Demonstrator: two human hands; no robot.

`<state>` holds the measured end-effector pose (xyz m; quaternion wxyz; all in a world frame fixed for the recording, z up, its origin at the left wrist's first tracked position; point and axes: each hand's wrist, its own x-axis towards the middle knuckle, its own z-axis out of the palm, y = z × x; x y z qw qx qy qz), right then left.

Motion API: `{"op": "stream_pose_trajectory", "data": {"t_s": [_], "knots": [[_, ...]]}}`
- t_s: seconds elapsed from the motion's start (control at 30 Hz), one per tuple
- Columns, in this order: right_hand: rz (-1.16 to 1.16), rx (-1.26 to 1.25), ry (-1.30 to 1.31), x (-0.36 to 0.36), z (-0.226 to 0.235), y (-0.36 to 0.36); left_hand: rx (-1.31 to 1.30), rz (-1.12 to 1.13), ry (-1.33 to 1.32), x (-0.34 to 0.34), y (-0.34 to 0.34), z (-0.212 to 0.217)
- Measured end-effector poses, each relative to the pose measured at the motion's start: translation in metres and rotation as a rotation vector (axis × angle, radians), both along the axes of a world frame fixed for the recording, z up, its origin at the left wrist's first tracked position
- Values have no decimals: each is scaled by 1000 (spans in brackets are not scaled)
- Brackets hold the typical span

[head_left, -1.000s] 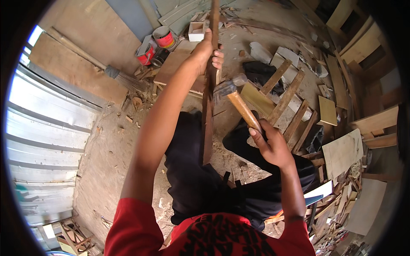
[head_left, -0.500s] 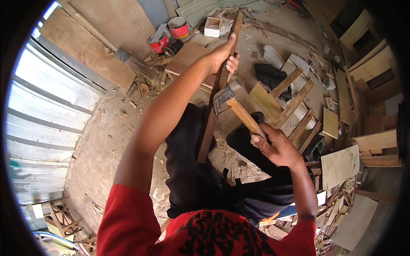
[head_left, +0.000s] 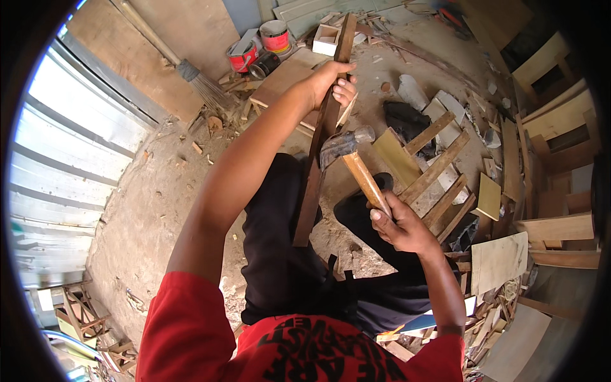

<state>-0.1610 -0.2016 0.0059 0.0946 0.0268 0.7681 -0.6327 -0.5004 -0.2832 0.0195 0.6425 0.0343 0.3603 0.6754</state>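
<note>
A long dark brown wooden batten (head_left: 308, 210) slants up and away from me, its near end over my left thigh. My left hand (head_left: 328, 86) is wrapped round its upper part, thumb across the top. Closed on the lower end of a wooden handle, my right hand (head_left: 406, 224) holds a claw hammer (head_left: 361, 173). The hammer's metal head lies at the batten's middle, claw toward the wood and striking face pointing right. Whether a nail sits under the claw is too small to tell.
Ahead stands a low wooden bench (head_left: 280, 86), with red paint cans (head_left: 275, 39) and a white box (head_left: 326, 39) behind it. A slatted wooden piece (head_left: 439, 159) lies to the right. A broom (head_left: 197, 79) leans at the left. Wood scraps (head_left: 490, 318) pile up near my right elbow.
The hammer head has turned a little and its claw still meets the batten. My right hand has shifted slightly left and down. My left hand keeps its grip.
</note>
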Motion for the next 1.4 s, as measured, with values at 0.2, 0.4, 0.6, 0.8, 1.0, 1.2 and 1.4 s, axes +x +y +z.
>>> {"op": "stream_pose_trajectory", "data": {"t_s": [0.2,0.4,0.6,0.8,1.0,1.2,1.4], "knots": [[56,-68,-150,2,16,-5,-65,28,62,3,-6,1],[68,149,-127,-6,32,9,-69,78,46,-1,-7,0],[-122,95,2,0,-22,-17,-94,131,24,-4,-12,2],[-282,-88,207,-17,-68,-69,175,54,-146,-14,-19,-13],[-421,-199,434,-48,-92,-102,222,82,-130,-4,-19,3],[-674,-420,422,-50,-72,-88,84,393,126,-11,-26,2],[-934,-292,186,-33,-84,-37,246,1129,361,-57,-56,-22]]}}
